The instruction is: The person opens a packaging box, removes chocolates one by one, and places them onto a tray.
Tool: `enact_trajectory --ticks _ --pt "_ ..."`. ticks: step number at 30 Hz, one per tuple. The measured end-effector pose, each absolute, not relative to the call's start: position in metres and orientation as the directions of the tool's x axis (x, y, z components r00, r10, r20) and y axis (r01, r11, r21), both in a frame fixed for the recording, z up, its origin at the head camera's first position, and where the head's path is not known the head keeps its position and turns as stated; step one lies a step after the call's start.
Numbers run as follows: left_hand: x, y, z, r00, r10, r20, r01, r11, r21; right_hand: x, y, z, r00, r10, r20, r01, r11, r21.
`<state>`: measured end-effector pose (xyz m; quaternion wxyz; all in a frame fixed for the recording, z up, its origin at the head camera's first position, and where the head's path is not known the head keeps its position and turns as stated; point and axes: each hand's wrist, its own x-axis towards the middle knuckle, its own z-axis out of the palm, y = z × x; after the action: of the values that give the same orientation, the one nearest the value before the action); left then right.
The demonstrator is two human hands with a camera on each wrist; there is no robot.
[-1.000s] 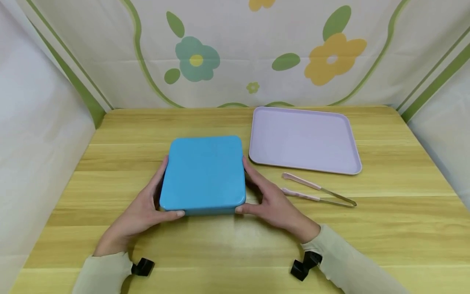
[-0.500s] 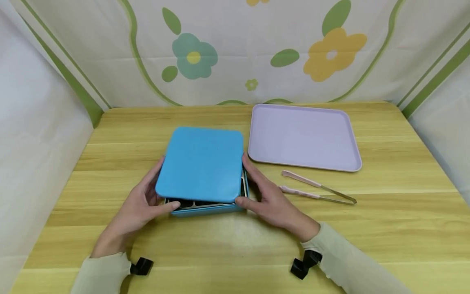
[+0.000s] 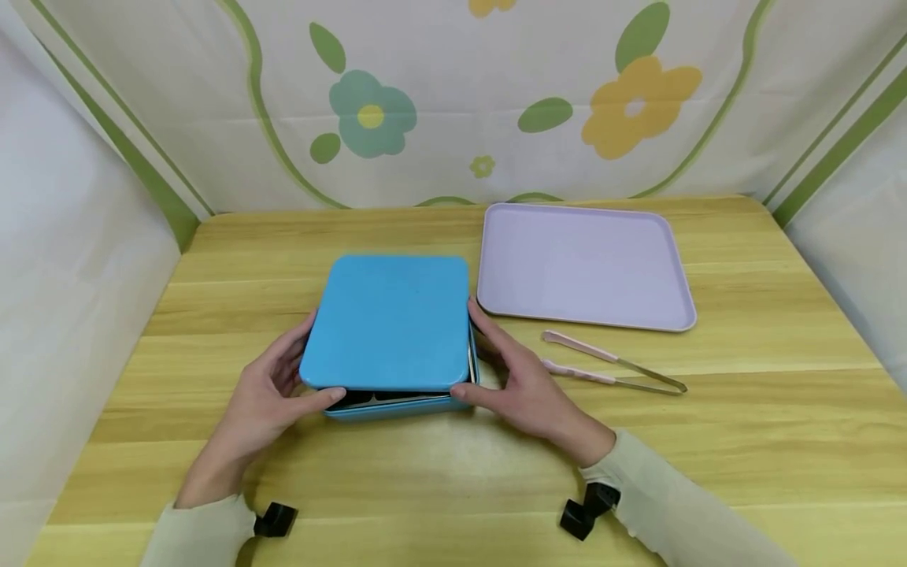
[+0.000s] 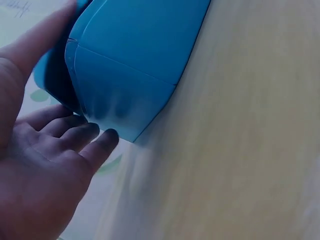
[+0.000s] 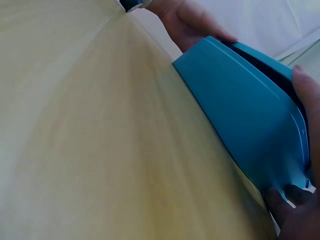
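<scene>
A blue square lid (image 3: 393, 319) sits askew over a blue box (image 3: 404, 408), raised at the front and set off toward the back left. Through the front gap a little of the dark inside and pale dividers shows in the head view; the rest is hidden. My left hand (image 3: 262, 409) holds the lid's left side, thumb at its front edge. At the lid's right side my right hand (image 3: 527, 390) grips likewise, thumb on the front corner. In the right wrist view a dark slit separates the lid from the box wall (image 5: 240, 110).
A lilac tray (image 3: 584, 264) lies at the back right of the wooden table (image 3: 439, 496). Pink-handled metal tongs (image 3: 581, 348) lie spread in front of it, near my right hand. A flowered cloth (image 3: 453, 102) hangs behind the table.
The lid has come up off the box and moved back and slightly left, showing the box's front and right rims. In the last half second it has tilted slightly; both hands keep hold.
</scene>
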<state>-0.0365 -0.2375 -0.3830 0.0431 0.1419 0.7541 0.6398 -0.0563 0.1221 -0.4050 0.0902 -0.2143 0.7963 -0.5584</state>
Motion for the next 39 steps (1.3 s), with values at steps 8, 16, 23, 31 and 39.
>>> enact_trajectory --ticks 8,16,23,31,39 --pt "-0.035 -0.231 -0.372 -0.971 0.188 0.151 0.185 0.18 0.966 -0.057 0.122 -0.401 -0.9 -0.399 0.173 -0.314 0.32 -0.894" --pt "-0.041 -0.227 -0.36 -0.981 0.144 0.13 0.155 0.185 0.97 -0.072 0.12 -0.375 -0.913 -0.345 0.217 -0.351 0.392 -0.85" --pt "-0.049 -0.226 -0.346 -0.99 0.084 0.115 0.135 0.285 0.949 -0.091 0.117 -0.35 -0.938 -0.277 0.21 -0.313 0.409 -0.857" --pt "-0.063 -0.219 -0.332 -0.998 0.053 0.032 0.053 0.466 0.883 -0.11 0.119 -0.329 -0.964 -0.232 0.126 -0.23 0.504 -0.833" --pt "-0.081 -0.211 -0.329 -0.996 0.051 0.078 0.093 0.55 0.83 -0.131 0.116 -0.315 -0.968 -0.239 0.081 -0.205 0.556 -0.805"
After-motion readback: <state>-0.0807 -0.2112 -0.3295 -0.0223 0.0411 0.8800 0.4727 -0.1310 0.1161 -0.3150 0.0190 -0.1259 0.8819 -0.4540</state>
